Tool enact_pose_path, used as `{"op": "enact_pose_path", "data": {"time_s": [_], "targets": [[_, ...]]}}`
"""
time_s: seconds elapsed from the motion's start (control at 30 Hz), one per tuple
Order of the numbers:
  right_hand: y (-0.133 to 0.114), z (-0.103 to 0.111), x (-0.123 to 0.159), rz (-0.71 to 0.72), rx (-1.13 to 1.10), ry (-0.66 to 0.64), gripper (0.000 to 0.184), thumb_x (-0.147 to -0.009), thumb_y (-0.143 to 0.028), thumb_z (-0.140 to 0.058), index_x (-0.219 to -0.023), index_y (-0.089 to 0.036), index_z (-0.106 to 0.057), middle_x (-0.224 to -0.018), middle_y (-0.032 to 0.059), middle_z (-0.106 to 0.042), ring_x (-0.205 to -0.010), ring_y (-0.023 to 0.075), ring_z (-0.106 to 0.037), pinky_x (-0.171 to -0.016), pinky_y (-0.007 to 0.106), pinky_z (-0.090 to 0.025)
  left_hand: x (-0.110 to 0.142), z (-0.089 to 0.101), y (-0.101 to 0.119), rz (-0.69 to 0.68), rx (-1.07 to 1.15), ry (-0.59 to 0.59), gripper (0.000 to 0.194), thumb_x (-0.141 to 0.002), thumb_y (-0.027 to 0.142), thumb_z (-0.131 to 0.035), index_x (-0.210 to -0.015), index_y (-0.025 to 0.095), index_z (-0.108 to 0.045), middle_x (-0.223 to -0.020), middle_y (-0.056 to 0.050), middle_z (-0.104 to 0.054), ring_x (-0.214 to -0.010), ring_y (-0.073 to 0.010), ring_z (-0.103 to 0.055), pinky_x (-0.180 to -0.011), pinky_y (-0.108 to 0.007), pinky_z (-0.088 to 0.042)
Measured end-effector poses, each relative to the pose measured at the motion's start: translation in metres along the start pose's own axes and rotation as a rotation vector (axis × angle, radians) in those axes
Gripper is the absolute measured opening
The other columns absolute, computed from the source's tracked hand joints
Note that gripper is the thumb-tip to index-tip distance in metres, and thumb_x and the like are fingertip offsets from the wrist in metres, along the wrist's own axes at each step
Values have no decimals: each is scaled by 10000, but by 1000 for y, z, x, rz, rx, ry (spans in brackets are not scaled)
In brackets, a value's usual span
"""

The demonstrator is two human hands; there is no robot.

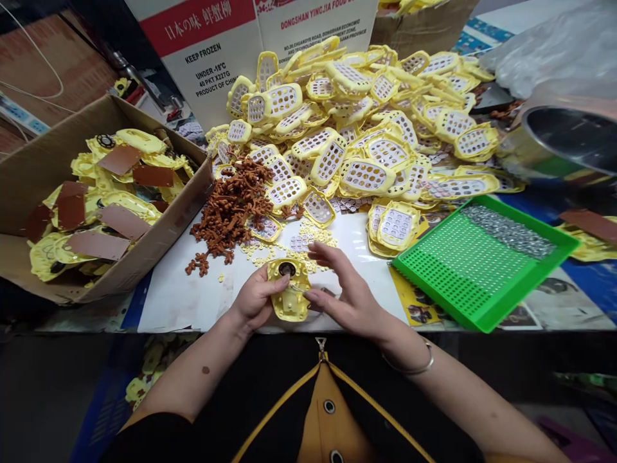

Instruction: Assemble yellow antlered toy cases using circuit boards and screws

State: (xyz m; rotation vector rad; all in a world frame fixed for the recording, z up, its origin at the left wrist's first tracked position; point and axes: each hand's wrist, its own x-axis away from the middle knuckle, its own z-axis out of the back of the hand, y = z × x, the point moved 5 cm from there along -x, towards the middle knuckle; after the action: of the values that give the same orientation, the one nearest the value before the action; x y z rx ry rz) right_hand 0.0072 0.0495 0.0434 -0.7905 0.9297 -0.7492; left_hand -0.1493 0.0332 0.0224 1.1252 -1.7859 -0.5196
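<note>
L hand (254, 300) closed on L side of yellow shell (292, 307), lower ctr of frame, w/ thumb pressed on its inner face near round dark part (287, 269); shell open side up, held just above near edge of white sheet (178, 289); R hand (354, 299) at R side of shell, upper fingers spread well open, lower fingertips at shell's R edge by thin wires (297, 290); can't tell if they pinch anything; bracelet (427, 363) on R wrist.

Just beyond shell, ctr: small yellow bits (255, 255) scattered on sheet; L of ctr, heap of reddish-brown pcs (231, 209); upper ctr to upper R, big pile of yellow frames (366, 177) w/ pale perforated keypads; R of ctr, green tray (489, 319), tilted in view, silver screws (511, 231) gathered toward its far side; L side of frame, open cardboard box (166, 241) w/ yellow housings (137, 204) & brown boards (99, 245); top ctr, white printed carton (193, 38) behind pile; upper R, metal bowl (535, 145), w/ clear plastic bag (559, 45) behind.
</note>
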Motion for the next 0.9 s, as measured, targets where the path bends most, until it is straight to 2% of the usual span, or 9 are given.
{"op": "enact_pose_path", "data": {"time_s": [0.1,0.2,0.3,0.4,0.5,0.6,0.73,0.83,0.9], "targets": [[22,-8,10,-221,-235,-246,859,-818,-433,-680,-1500,-244,-192,-1171,119,-636,-1033,223,-642,-878,417,-540,-3,6,10,-69,8,43,402,-574,208,-847,-920,140,-654,-843,-51,-726,-747,-194,-678,-733,-315,-533],[29,-11,21,-379,-381,-367,669,-876,-401,-607,-1461,-250,-321,-883,31,-687,-779,164,-659,-771,359,-555,-8,15,15,-129,-17,127,389,-571,192,-837,-909,149,-650,-816,-31,-719,-710,-181,-667,-703,-310,-531],[20,-4,20,-407,-575,-381,426,-837,-486,-641,-1186,-243,-627,-1030,70,-708,-902,186,-680,-803,341,-554,-13,21,7,-75,-65,175,346,-551,174,-832,-840,140,-644,-729,-15,-697,-623,-156,-635,-634,-281,-509],[5,3,10,-288,-709,-440,609,-665,-559,-780,-1165,-236,-650,-1188,89,-688,-1071,238,-665,-895,365,-543,-15,20,-8,40,-52,124,297,-557,182,-816,-795,124,-648,-726,-40,-702,-626,-162,-636,-630,-273,-495],[3,8,-3,-191,-512,-301,444,-747,-428,-759,-1133,-227,-672,-1146,89,-714,-1042,216,-678,-890,344,-541,-13,17,-20,141,56,36,291,-555,238,-810,-772,103,-671,-716,-60,-701,-640,-177,-641,-660,-289,-500],[4,10,-13,-132,-254,-79,153,-864,-327,-637,-910,-213,-728,-841,54,-740,-745,159,-679,-686,282,-534,-8,14,-25,189,140,-45,401,-563,354,-833,-838,97,-692,-754,-70,-709,-673,-189,-654,-690,-305,-513],[4,5,-18,-129,-133,79,257,-868,-358,-619,-681,-186,-664,-572,-7,-583,-540,119,-543,-528,254,-449,-3,10,-28,176,-17,-70,446,-550,264,-880,-916,133,-662,-805,-43,-708,-689,-173,-662,-686,-298,-521],[12,-1,-16,-232,-194,123,249,-874,-394,-599,-751,-182,-641,-597,-14,-592,-512,108,-528,-505,251,-465,-2,12,-28,151,-107,10,407,-562,220,-875,-882,141,-637,-768,-21,-694,-659,-159,-655,-665,-293,-525],[22,-2,-11,-313,-236,199,253,-853,-405,-627,-981,-187,-627,-665,-12,-618,-498,109,-536,-471,254,-483,-2,12,-30,157,-107,26,408,-587,262,-864,-903,140,-636,-778,-34,-703,-658,-170,-662,-652,-302,-531]]}}
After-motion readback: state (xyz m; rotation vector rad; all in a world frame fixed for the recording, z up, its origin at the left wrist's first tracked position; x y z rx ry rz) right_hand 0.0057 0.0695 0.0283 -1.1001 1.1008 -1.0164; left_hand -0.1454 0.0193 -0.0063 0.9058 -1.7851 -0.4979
